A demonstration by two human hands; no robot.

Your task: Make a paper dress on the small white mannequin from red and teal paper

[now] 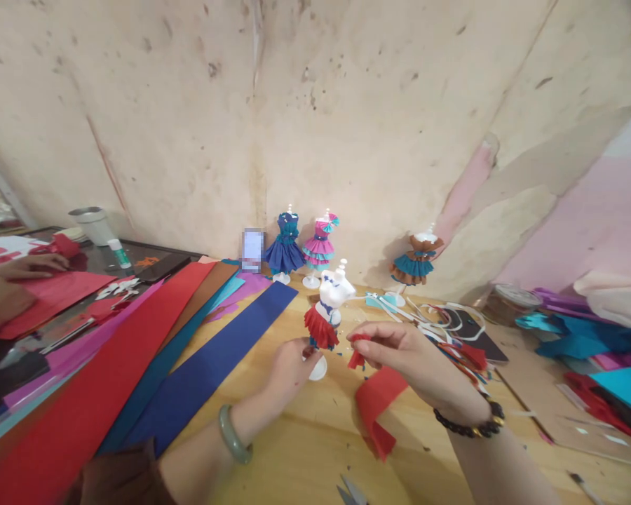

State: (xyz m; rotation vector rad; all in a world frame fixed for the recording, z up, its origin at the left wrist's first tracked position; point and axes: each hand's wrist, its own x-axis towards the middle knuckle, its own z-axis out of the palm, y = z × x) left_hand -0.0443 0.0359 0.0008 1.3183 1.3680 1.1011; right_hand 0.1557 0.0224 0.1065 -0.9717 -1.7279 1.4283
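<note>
the left hand (289, 365) grips with closed fingers the base of the white mini mannequin (334, 289), near centre, so it stands steady. the right hand (406, 354) pinches the red fringed paper strip (376, 403) close to the red skirt (320, 328), with the rest hanging loose.

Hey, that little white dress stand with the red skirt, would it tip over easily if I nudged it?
Probably yes: the dress stand is tall and thin on a small round base, so a nudge up top could topple it. It looks light. The left hand steadies its base; the right hand pinches a red paper strip.
</note>
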